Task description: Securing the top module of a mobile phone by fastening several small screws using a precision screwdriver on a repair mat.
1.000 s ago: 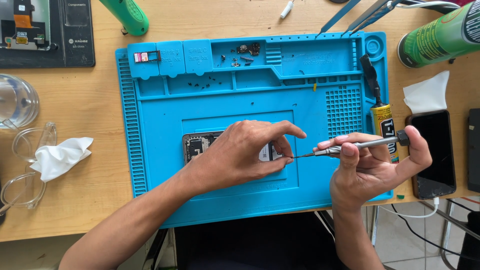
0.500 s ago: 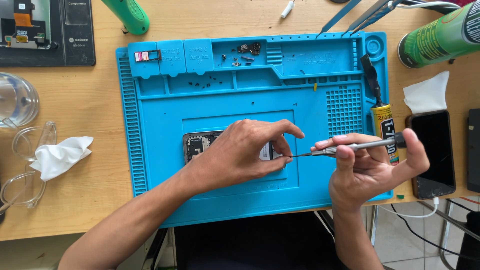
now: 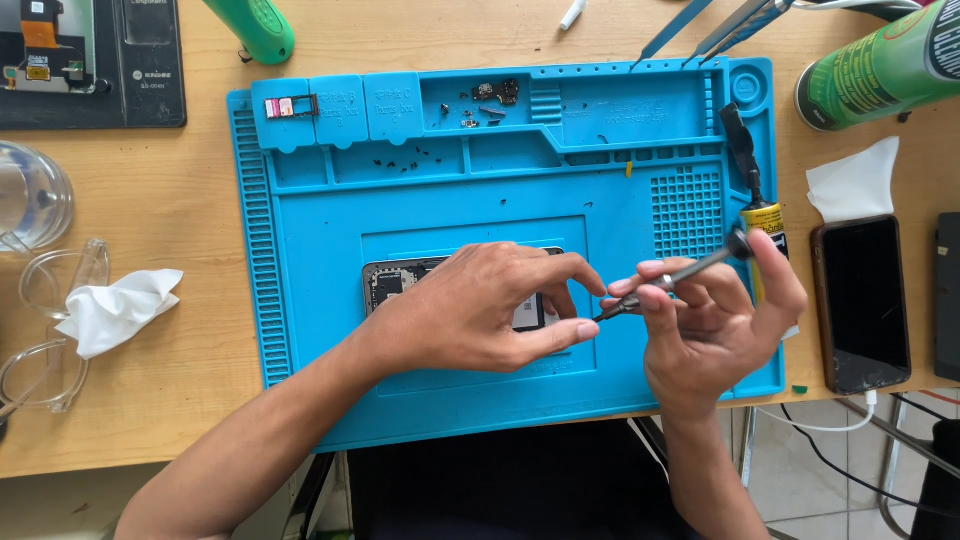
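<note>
So the opened phone [image 3: 400, 282] sits in the middle of the blue repair mat [image 3: 300, 300], just below centre of the frame, mostly covered by the left hand [image 3: 480, 315], which lies flat over it with fingers spread apart, thumb and forefinger reaching right. The right hand [image 3: 705, 330] has its grip clamped on a slim screwdriver [image 3: 680, 275], tip pointing left and meeting the left fingertips at the phone's right edge. A second dark phone [image 3: 865, 300] lies on the desk [image 3: 180, 200] at the far right.
</note>
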